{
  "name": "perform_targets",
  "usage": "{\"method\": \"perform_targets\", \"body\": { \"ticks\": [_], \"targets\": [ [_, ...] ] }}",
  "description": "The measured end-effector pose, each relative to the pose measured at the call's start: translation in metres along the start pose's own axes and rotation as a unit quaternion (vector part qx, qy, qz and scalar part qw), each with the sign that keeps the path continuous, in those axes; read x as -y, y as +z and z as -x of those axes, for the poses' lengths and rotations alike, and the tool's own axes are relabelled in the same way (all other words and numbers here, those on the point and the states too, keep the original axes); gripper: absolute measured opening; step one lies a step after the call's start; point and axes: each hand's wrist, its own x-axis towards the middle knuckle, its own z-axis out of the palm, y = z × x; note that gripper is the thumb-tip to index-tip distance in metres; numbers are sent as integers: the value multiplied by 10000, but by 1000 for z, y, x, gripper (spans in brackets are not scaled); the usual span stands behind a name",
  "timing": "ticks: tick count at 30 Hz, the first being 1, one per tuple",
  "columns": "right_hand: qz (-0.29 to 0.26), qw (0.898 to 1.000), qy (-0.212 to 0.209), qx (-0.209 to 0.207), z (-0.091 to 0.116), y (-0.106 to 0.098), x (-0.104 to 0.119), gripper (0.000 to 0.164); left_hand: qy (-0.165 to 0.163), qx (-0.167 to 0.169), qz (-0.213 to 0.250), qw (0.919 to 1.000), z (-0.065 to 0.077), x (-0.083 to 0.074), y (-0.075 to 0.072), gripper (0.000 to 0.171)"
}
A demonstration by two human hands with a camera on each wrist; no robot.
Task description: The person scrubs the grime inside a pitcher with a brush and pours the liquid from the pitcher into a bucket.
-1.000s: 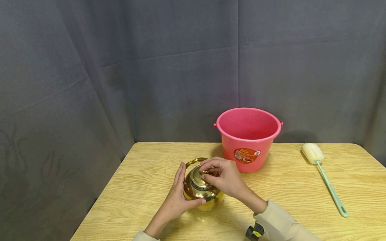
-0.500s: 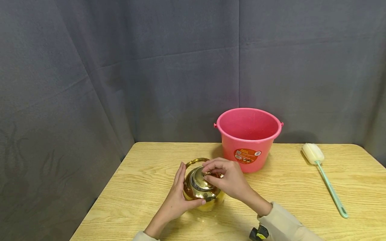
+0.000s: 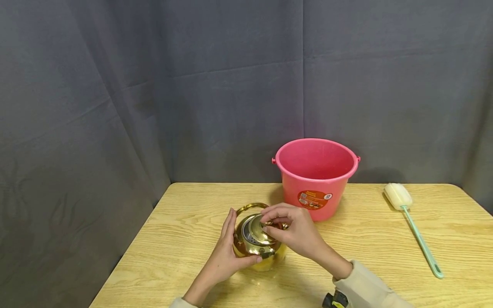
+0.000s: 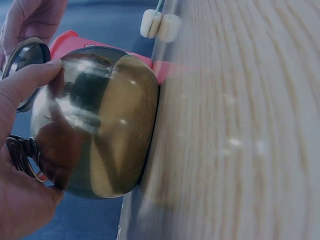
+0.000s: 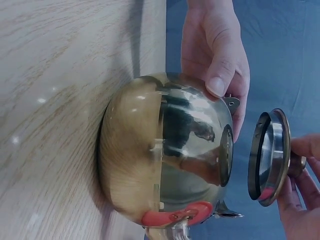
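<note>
Right grip (image 3: 295, 231) pinching lid (image 3: 259, 234), now shifted rightward

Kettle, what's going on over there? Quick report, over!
Left hand against kettle. Right hand pinching lid by its knob. Lid clear of the opening. Bucket behind, apparently not in the way.

1. Kettle (image 3: 265, 253) on the table (image 3: 369, 248), before and left of the bucket (image 3: 319, 185).
2. Lid (image 3: 257, 229) just above the kettle, in the right hand (image 3: 296, 229).
3. Long-handled sponge brush (image 3: 416, 232) on the table, right of the bucket.
</note>
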Motion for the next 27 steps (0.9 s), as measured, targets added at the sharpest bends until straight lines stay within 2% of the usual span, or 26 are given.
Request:
{"method": "perform_targets", "body": {
  "ticks": [8, 27],
  "targets": [
    [55, 10000, 46, 12, 0, -6, 21, 17, -13, -2, -6, 10000, 0, -1, 0, 118],
    [66, 9999, 99, -23, 6, -14, 23, 18, -11, -42, -24, 10000, 0, 0, 1, 118]
  ]
}}
